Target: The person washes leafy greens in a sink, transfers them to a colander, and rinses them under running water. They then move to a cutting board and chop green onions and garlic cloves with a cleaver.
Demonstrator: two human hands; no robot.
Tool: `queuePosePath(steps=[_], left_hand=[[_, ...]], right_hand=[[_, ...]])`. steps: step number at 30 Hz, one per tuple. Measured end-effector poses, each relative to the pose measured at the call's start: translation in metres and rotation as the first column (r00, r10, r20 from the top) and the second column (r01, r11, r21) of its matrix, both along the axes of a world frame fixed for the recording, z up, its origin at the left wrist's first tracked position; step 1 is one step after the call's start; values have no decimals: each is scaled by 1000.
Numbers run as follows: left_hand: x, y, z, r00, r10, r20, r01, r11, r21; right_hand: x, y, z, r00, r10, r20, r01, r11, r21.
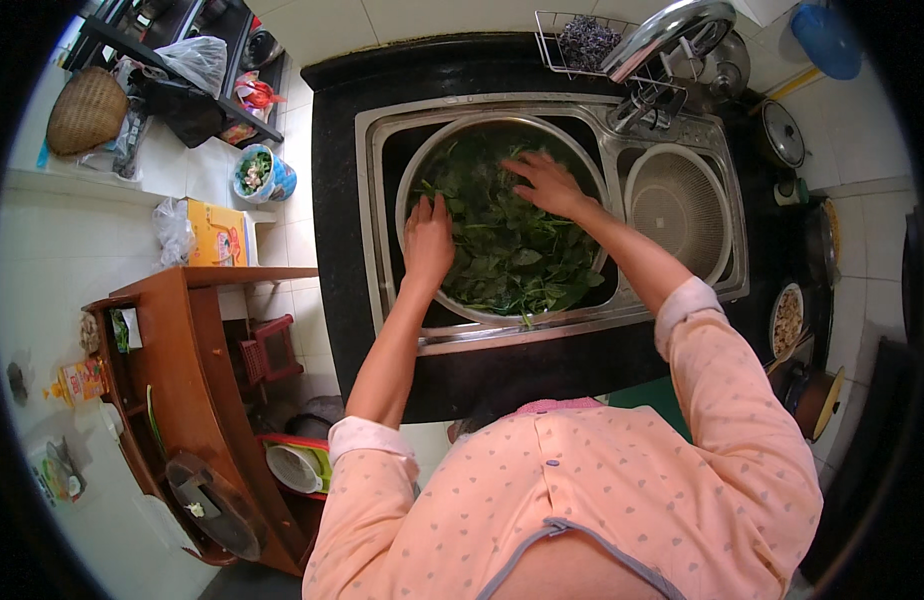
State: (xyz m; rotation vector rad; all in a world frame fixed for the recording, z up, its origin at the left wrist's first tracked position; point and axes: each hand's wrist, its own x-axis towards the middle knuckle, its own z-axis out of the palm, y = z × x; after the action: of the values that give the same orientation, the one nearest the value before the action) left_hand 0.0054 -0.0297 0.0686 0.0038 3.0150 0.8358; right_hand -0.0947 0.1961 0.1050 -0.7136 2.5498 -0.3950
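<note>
A large round metal basin (499, 118) sits in the left bowl of a stainless steel double sink (366, 217). Water and dark green leafy vegetables (507, 262) fill it, the leaves massed toward the near side. At the basin's left side is my left hand (430, 238), its fingertips among the leaves; whether they grip any is hidden. My right hand (548, 184) is over the far right part of the basin, fingers spread and slightly blurred, with no leaves visibly held. In the smaller right bowl rests a pale mesh colander (679, 214).
A chrome faucet (668, 37) arches behind the sink, beside a wire rack (556, 64). On the black counter (342, 225) at right stands a bowl of food (788, 319). A wooden cabinet (207, 360) at left carries a round chopping board (241, 517) with a cleaver (203, 487).
</note>
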Motion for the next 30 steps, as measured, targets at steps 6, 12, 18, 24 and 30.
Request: queuePosePath(steps=[6,12,18,24,30], left_hand=[[-41,47,-11,984,-66,163,66,998,10],[-28,48,53,983,-89,-159,157,856,492],[-21,48,107,887,-35,-461,163,956,243],[-25,38,40,982,-127,-140,96,973,-209],[-34,42,-24,968,-246,54,251,923,-293]], right_hand=[[19,-12,-33,982,-167,84,148,969,197],[34,26,50,853,-412,321,516,759,-396],[53,37,102,827,-397,398,559,503,-660],[45,39,57,821,-374,431,562,661,-497],[44,11,-68,914,242,-325,-194,966,172]])
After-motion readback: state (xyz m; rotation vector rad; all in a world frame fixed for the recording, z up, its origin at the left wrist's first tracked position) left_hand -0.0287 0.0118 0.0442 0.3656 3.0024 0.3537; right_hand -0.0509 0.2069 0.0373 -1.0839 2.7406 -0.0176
